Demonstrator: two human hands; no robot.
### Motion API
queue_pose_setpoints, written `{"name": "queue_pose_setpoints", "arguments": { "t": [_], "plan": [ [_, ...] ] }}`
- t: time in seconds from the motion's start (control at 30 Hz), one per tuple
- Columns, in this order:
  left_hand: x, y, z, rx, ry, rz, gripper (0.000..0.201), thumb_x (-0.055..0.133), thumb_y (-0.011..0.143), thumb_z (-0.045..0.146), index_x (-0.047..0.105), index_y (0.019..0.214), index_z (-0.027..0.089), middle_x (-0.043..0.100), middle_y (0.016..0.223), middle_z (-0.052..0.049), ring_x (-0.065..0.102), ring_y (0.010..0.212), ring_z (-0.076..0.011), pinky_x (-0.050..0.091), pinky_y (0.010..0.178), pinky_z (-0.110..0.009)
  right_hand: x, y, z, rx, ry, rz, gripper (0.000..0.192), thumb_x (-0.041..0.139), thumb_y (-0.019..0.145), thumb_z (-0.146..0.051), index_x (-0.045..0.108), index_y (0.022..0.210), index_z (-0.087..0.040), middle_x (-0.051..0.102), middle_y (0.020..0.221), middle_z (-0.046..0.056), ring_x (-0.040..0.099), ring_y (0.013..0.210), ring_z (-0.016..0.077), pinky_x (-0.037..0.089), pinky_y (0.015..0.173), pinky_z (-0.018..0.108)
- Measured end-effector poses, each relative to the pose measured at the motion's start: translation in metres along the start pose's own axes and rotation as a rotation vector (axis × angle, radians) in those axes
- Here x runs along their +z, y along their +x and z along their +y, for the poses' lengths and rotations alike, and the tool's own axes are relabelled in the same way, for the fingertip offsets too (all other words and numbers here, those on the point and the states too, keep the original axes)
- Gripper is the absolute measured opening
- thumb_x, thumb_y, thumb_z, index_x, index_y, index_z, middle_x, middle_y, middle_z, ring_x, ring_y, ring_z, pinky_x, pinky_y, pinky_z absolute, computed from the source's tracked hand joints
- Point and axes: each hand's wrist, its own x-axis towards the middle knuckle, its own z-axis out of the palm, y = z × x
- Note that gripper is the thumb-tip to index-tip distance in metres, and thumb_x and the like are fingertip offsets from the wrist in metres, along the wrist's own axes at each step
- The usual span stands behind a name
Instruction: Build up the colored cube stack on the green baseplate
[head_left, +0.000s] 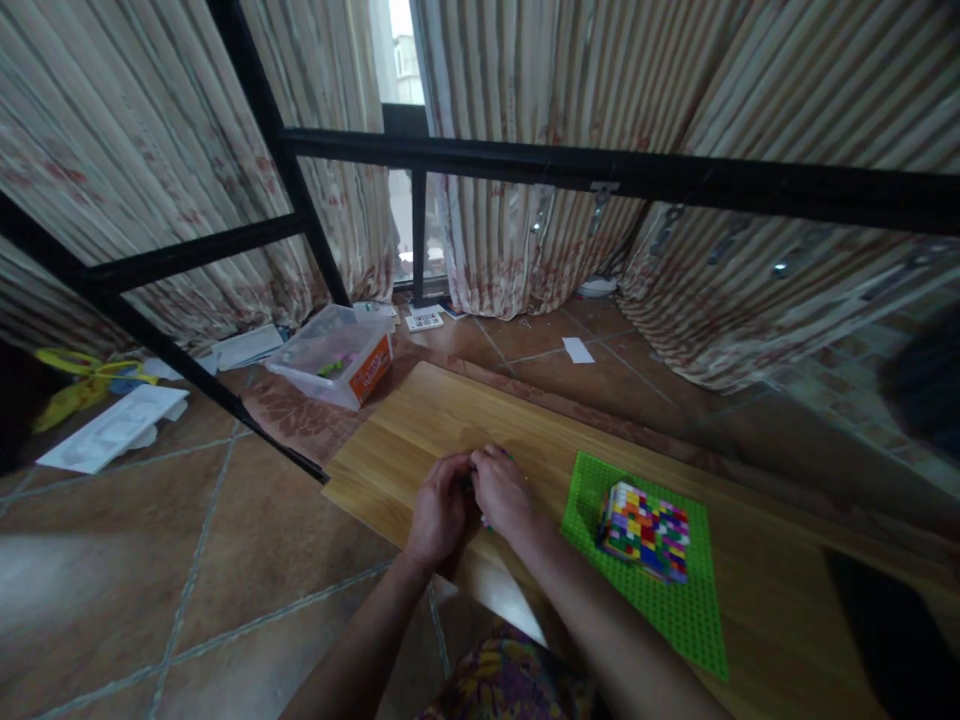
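My left hand (pixel 439 510) and my right hand (pixel 504 490) are pressed together over the wooden table (pixel 420 420), fingers curled around something small; only a bit of green shows at the fingertips, and what it is stays hidden. To the right lies a green studded baseplate (pixel 690 620). On it stands a block built of many coloured bricks (pixel 646 530), about a hand's width from my right hand.
A clear plastic bin with an orange label (pixel 337 355) sits on the tiled floor beyond the table's far left corner. Black metal frame bars (pixel 600 175) cross in front of striped curtains. Papers and a yellow object lie on the floor at left.
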Motion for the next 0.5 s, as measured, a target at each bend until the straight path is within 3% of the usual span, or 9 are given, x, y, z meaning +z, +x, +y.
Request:
{"name": "queue_pose_setpoints", "arguments": {
  "t": [0.23, 0.5],
  "plan": [
    [-0.002, 0.002, -0.007, -0.052, 0.044, 0.024, 0.031, 0.049, 0.083, 0.022, 0.064, 0.11, 0.018, 0.068, 0.111, -0.01, 0.063, 0.106, -0.0228, 0.049, 0.099, -0.041, -0.001, 0.008, -0.018, 0.046, -0.007, 0.042, 0.03, 0.04, 0.091, -0.007, 0.068, 0.103, -0.012, 0.068, 0.106, 0.015, 0.064, 0.096, 0.0218, 0.049, 0.077, 0.031],
    [-0.007, 0.007, -0.014, -0.129, 0.115, -0.032, 0.04, 0.053, 0.081, 0.032, 0.061, 0.118, 0.017, 0.066, 0.12, -0.012, 0.061, 0.113, -0.0261, 0.047, 0.1, -0.04, -0.009, 0.009, -0.026, 0.05, 0.03, 0.089, 0.025, 0.047, 0.088, -0.007, 0.069, 0.1, -0.008, 0.07, 0.1, 0.019, 0.066, 0.093, 0.0249, 0.05, 0.081, 0.04]
  ]
}}
